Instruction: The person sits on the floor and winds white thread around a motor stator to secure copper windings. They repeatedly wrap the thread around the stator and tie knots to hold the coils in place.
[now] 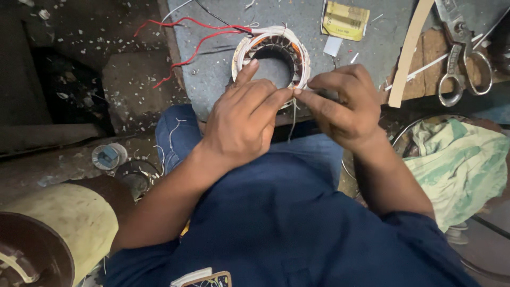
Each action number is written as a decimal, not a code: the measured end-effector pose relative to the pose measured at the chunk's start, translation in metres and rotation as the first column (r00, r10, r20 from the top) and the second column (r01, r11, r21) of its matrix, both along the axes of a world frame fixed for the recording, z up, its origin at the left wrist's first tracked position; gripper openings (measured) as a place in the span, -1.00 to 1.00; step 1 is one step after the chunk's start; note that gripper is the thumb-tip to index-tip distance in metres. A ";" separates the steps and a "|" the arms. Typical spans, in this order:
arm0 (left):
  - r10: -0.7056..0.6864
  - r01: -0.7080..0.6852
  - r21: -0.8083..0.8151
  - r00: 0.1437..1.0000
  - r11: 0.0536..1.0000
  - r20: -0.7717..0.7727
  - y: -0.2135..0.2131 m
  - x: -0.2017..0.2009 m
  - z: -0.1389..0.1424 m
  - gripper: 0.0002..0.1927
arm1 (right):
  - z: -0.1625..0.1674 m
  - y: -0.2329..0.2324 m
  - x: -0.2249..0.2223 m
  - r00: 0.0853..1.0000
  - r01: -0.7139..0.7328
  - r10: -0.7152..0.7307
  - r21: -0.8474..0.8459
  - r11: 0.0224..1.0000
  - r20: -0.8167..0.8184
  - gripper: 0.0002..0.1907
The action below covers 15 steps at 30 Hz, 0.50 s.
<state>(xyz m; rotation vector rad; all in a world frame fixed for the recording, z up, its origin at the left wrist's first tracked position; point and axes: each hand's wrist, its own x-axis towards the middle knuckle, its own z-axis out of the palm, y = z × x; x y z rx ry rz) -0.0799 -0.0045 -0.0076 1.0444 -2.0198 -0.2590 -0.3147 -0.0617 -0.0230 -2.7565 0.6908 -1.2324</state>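
My lap, in dark blue cloth and jeans, fills the near part of the view. Just beyond it my two hands meet at the front edge of a grey surface (223,58). My left hand (241,122) has its fingers curled, the thumb resting up on the near rim of a round motor stator (272,56), and its fingertips pinch something thin where they meet my right hand (342,103). The right grip is closed too, forefinger and thumb pressed together at the same spot; it looks like a fine white thread or wire (292,119), a strand of which hangs down below, likely held taut between both hands for control.

The stator lies flat near the surface's edge, close enough to work on from my seat. Its ring is wrapped in white, with copper windings inside. Red wires (186,37) trail from it to the left. Farther right lie a curved wooden strip (409,50) and scissors (457,64); a yellow packet (345,20) sits behind.
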 end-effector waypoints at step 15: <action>-0.012 0.013 0.015 1.000 1.000 -0.024 -0.002 0.003 0.000 -0.64 | 0.039 0.006 -0.016 0.937 0.030 0.050 0.225 0.974 -0.345 -0.66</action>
